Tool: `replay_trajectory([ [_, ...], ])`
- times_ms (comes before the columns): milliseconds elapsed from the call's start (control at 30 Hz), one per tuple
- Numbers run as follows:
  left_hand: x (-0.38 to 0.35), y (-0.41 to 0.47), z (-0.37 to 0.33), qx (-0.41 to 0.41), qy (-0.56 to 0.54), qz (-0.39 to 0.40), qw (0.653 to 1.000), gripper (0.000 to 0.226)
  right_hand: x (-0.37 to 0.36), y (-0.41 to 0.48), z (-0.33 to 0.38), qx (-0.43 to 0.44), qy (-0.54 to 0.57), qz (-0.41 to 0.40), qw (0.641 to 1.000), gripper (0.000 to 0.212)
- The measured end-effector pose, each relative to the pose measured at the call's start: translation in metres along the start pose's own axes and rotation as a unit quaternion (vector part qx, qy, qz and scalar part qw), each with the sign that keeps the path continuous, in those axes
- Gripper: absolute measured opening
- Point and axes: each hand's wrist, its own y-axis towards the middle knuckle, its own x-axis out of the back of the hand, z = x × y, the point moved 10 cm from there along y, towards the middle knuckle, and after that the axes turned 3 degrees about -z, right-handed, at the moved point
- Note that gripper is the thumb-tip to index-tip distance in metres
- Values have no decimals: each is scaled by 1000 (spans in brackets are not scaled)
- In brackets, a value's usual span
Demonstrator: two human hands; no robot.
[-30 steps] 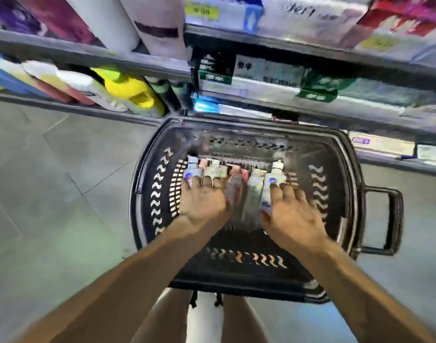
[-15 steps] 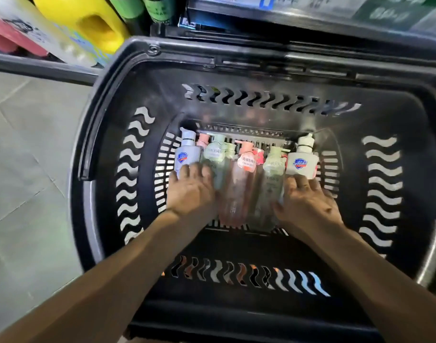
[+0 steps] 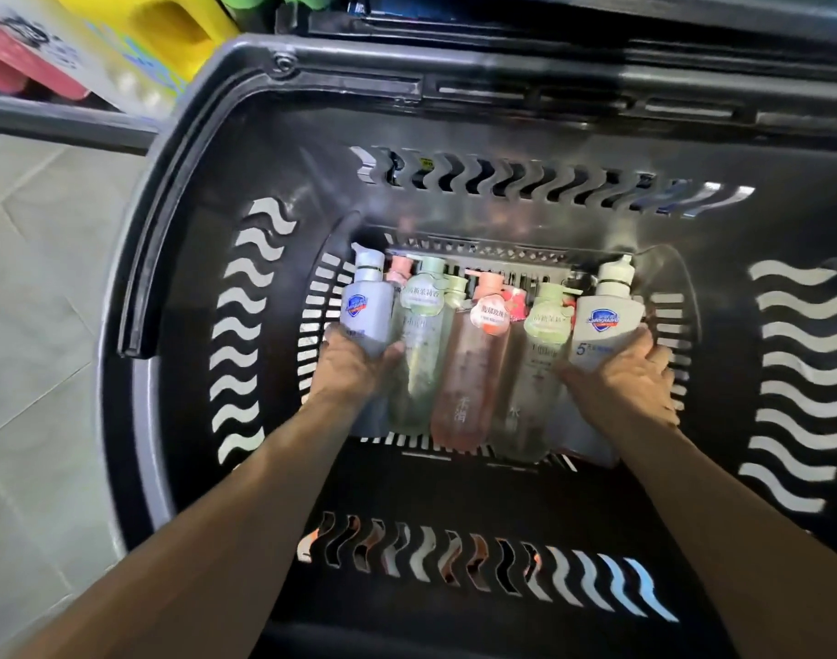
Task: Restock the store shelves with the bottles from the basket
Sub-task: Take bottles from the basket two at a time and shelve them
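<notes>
In the black basket, left hand gripping lilac pump bottle, right hand gripping white bottle

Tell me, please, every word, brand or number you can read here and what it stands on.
"Safeguard": shield logo, right white bottle, in the right hand.
"5": same bottle, below the logo.
Blurred: shield lettering on the left white bottle, in the left hand.
Too blurred: Chinese labels on the left green bottle, pink bottle, right green bottle.
</notes>
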Motion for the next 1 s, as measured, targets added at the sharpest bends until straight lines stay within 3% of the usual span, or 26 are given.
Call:
replay_trajectory([
  [267,15,-23,-7,-30,-100,-17,994,62,10,-15,-5,-36,95,43,994,100],
  [467,44,-99,-31,-65,-192,20,979,60,52,-81,9,26,199,57,978,75],
  [567,71,-153,-53,-92,-225,38,969,60,101,-125,32,113,177,33,977,62],
  [667,113,-216,-78,-154,-238,33,958,44,153,-176,53,142,210,47,966,59],
  [767,162,-277,-105,-198,-287,32,937,48,216,-232,78,187,224,37,956,63],
  [1000,311,-414,-152,-258,-346,-59,900,50,379,-379,130,297,273,-49,914,62],
])
